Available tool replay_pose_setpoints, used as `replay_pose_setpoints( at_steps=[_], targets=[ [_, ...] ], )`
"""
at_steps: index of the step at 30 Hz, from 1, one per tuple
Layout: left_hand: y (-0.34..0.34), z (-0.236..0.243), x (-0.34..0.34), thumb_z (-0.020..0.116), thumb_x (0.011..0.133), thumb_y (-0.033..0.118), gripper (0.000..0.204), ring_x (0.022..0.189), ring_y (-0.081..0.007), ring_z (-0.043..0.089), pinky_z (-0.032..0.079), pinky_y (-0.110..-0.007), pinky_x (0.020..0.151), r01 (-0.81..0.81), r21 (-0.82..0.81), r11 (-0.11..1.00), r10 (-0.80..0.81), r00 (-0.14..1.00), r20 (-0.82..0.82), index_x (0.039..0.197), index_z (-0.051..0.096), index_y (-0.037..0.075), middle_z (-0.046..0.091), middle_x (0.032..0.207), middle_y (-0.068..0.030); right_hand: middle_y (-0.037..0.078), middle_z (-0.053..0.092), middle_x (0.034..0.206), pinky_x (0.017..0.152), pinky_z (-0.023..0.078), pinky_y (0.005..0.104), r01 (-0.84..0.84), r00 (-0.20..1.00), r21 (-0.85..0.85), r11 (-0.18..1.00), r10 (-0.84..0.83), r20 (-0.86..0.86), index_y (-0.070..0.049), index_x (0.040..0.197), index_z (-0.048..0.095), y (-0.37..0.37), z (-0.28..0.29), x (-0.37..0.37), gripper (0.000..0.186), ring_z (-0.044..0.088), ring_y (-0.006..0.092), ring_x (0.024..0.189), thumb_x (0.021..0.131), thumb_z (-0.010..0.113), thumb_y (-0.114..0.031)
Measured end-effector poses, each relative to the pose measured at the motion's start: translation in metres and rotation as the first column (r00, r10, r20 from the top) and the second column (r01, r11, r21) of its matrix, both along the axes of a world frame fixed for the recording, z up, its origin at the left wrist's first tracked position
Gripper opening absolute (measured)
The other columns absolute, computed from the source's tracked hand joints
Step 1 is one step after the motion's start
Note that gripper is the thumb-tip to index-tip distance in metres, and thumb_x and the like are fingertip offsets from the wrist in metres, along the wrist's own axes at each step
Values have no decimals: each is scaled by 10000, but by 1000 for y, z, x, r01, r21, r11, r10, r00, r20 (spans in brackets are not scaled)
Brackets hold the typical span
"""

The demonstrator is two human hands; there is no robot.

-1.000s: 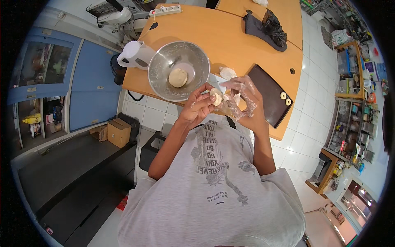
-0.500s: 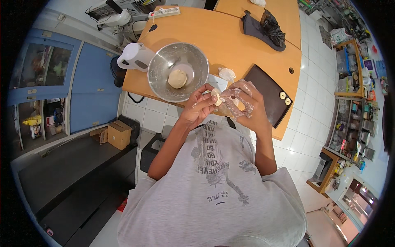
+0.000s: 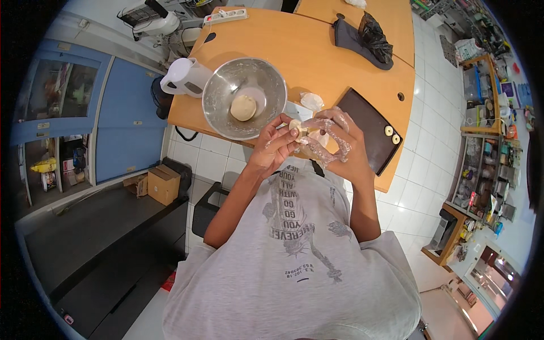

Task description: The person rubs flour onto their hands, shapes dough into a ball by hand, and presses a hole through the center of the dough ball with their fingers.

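Note:
Just past the front table edge, my left hand [image 3: 270, 145] is closed, pinching a small pale round of dough [image 3: 296, 129] between thumb and fingers. My right hand [image 3: 347, 143] is curled beside it, its fingertips at the dough. Thin clear plastic with whitish smears [image 3: 330, 148] covers the right fingers; whether it is a glove or a bag I cannot tell. A steel bowl [image 3: 218, 107] on the table, left of my hands, holds a smooth dough ball [image 3: 243, 107]. To the right lies a dark baking tray [image 3: 362, 122] with two small dough rings [image 3: 389, 131] near its right edge.
A white electric kettle [image 3: 186, 77] stands left of the bowl. Behind my hands sit a crumpled white plastic bag [image 3: 311, 101] and a flat white object. A dark cloth [image 3: 347, 38] with a black plastic bag lies farther back. A power strip [image 3: 226, 16] lies at the far left edge.
My hands have shifted only slightly at the dough round. The dough piece has turned a little, and the right fingers with the clear plastic have moved closer around it.

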State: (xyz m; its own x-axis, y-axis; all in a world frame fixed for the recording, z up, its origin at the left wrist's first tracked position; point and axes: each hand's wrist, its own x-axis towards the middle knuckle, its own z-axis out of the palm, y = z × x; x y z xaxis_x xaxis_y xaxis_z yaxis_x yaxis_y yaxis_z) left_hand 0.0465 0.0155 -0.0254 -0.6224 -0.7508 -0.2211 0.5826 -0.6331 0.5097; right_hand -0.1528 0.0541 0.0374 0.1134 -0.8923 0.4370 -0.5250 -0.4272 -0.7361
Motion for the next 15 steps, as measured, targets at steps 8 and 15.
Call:
replay_pose_setpoints(
  at_steps=[8, 15],
  targets=[
    [1, -3, -2, 629, 1007, 14, 223, 1116, -208, 676, 577, -377, 1014, -27, -59, 998, 31, 997, 72, 1197, 518, 51, 659, 1144, -102, 120, 664, 1056, 801, 504, 428, -2, 998, -27, 1000, 0, -58, -19, 1001, 714, 1, -4, -3, 297, 614, 352, 901, 716, 780, -71],
    [1, -1, -1, 672, 967, -37, 233, 1058, -186, 680, 589, -380, 945, -17, -24, 1000, 19, 997, 80, 1123, 528, 57, 672, 1108, -84, 132, 647, 1082, 795, 503, 430, -7, 997, -12, 1000, 6, -81, -29, 1049, 712, 1, -7, -2, 380, 587, 354, 906, 672, 756, -24]
  ],
)
